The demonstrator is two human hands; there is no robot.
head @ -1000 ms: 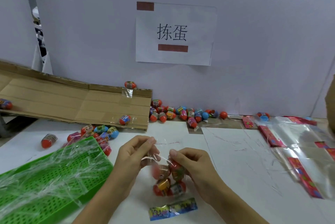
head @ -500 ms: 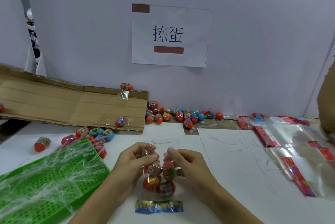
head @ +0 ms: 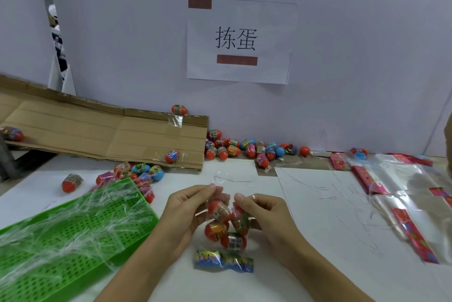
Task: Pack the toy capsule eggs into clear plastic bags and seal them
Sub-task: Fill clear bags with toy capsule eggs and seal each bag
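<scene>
The small clear plastic bag holding about four red toy capsule eggs hangs between the two hands, in front of the person and just above the white table. Its long axis runs near to far: the printed blue-green header strip lies at the near end, resting on or just over the table, and the open mouth points away, toward the far wall. The eggs sit stacked along that axis, the topmost one up near the fingertips.

The left hand pinches the left edge of the bag's mouth between thumb and forefinger; the right hand pinches the right edge in the same way. Both are equally close, one on each side, so the sealing likely turns on folding the far flap down across the gap between them.

To the left, a green perforated plastic tray carries crumpled clear film. Beyond it, loose capsule eggs lie below a flattened brown cardboard sheet, and more eggs line the foot of the wall. Well apart on the right lies a stack of empty clear bags with red header strips.
</scene>
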